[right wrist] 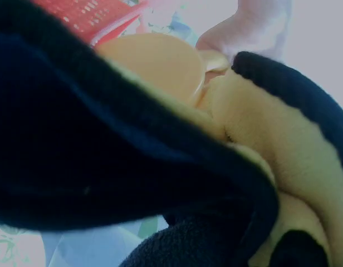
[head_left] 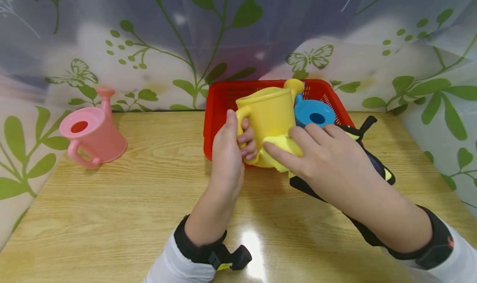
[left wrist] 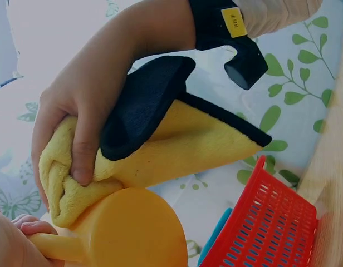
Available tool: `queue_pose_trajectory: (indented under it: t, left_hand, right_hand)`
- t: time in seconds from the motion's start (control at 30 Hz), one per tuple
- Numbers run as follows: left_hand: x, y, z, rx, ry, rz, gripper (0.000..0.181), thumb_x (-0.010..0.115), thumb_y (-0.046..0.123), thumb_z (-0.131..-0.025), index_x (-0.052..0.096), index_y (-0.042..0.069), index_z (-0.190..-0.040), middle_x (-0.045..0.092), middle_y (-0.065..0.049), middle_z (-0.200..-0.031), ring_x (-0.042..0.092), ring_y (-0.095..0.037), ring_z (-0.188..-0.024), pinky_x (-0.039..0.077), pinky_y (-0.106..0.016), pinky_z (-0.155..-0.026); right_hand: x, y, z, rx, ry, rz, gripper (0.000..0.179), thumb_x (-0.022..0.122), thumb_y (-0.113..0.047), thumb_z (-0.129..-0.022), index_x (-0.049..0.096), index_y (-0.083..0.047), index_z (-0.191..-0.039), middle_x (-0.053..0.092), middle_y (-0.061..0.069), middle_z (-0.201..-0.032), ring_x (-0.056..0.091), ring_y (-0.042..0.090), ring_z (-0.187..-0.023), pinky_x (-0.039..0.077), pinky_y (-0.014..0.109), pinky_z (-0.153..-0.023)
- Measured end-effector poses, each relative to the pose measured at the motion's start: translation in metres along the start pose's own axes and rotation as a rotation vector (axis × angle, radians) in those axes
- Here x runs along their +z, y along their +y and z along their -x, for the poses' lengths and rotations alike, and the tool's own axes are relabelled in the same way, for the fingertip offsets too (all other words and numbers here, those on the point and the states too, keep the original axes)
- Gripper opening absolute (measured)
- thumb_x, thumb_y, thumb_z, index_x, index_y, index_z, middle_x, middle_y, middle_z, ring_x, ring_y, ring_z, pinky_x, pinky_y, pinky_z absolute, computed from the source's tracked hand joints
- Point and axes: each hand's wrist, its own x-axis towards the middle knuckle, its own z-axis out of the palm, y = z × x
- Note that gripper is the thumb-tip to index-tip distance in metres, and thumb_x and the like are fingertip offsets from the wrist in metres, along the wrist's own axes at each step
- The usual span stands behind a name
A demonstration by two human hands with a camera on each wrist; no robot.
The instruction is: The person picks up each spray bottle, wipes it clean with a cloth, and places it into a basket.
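A yellow toy watering can (head_left: 270, 113) is held up over the front of the red basket (head_left: 216, 121), its spout toward the back right. My left hand (head_left: 231, 148) grips it by the handle, fingers curled through the loop. In my right hand (head_left: 331, 163) a yellow and dark-blue cloth (left wrist: 177, 144) with black edging is bunched, its yellow side against the can's lower wall. The cloth's loose part hangs below that hand in the left wrist view. The right wrist view is mostly filled by the cloth (right wrist: 104, 139), with the can's base (right wrist: 155, 67) beyond it.
Inside the basket, at its right, sits a blue watering can (head_left: 314, 112). A pink watering can (head_left: 98, 132) stands on the wooden table (head_left: 149, 200) at the left. Behind the table hangs a leaf-patterned curtain (head_left: 149, 34).
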Motion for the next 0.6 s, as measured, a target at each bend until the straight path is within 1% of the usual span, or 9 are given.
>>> queue_pose_trajectory:
  t: [0.1, 0.23, 0.3, 0.37, 0.47, 0.6]
  left_hand:
    - [0.0, 0.0, 0.0, -0.003, -0.003, -0.007, 0.034, 0.034, 0.036, -0.105, 0.042, 0.012, -0.082, 0.03, 0.003, -0.062, 0.027, -0.01, -0.05, 0.027, -0.02, -0.049]
    - [0.0, -0.001, -0.001, -0.007, -0.012, -0.001, 0.035, 0.034, 0.036, -0.105, 0.042, 0.011, -0.081, 0.029, 0.003, -0.061, 0.025, -0.01, -0.049, 0.024, -0.021, -0.048]
    - [0.0, -0.001, -0.001, -0.014, -0.019, -0.001, 0.035, 0.034, 0.036, -0.105, 0.041, 0.012, -0.081, 0.029, 0.003, -0.06, 0.024, -0.009, -0.049, 0.023, -0.021, -0.048]
    - [0.001, -0.001, -0.001, -0.015, -0.026, -0.006, 0.034, 0.034, 0.035, -0.105, 0.041, 0.012, -0.08, 0.029, 0.003, -0.06, 0.024, -0.009, -0.049, 0.024, -0.021, -0.048]
    - [0.001, -0.001, 0.0, -0.014, -0.035, -0.013, 0.034, 0.034, 0.034, -0.105, 0.041, 0.012, -0.08, 0.029, 0.003, -0.06, 0.025, -0.01, -0.049, 0.024, -0.021, -0.048]
    - [0.003, -0.001, 0.001, -0.009, -0.036, 0.001, 0.034, 0.034, 0.033, -0.105, 0.04, 0.012, -0.079, 0.028, 0.003, -0.06, 0.024, -0.01, -0.048, 0.024, -0.02, -0.048]
  right_hand:
    - [0.001, 0.004, -0.004, 0.022, 0.009, -0.001, 0.054, 0.075, 0.006, -0.074, 0.063, -0.019, -0.121, 0.055, 0.019, -0.084, 0.048, 0.031, -0.064, 0.04, 0.036, -0.053]
    - [0.003, 0.01, -0.01, 0.049, 0.033, 0.009, 0.048, 0.07, 0.006, -0.078, 0.063, -0.019, -0.119, 0.057, 0.021, -0.086, 0.054, 0.036, -0.071, 0.047, 0.04, -0.058]
    - [0.002, 0.013, -0.013, 0.06, 0.046, 0.021, 0.047, 0.07, 0.004, -0.078, 0.063, -0.019, -0.118, 0.057, 0.022, -0.087, 0.055, 0.038, -0.071, 0.048, 0.042, -0.058]
    - [0.002, 0.015, -0.016, 0.068, 0.05, 0.037, 0.047, 0.072, 0.002, -0.077, 0.063, -0.019, -0.118, 0.058, 0.022, -0.089, 0.055, 0.038, -0.07, 0.048, 0.043, -0.057]
    - [0.0, 0.019, -0.021, 0.086, 0.041, 0.059, 0.051, 0.079, -0.005, -0.074, 0.062, -0.019, -0.12, 0.06, 0.022, -0.092, 0.056, 0.038, -0.068, 0.047, 0.043, -0.055]
    - [-0.002, 0.024, -0.025, 0.113, 0.048, 0.063, 0.056, 0.085, -0.016, -0.072, 0.062, -0.018, -0.122, 0.061, 0.022, -0.097, 0.06, 0.039, -0.075, 0.049, 0.043, -0.056]
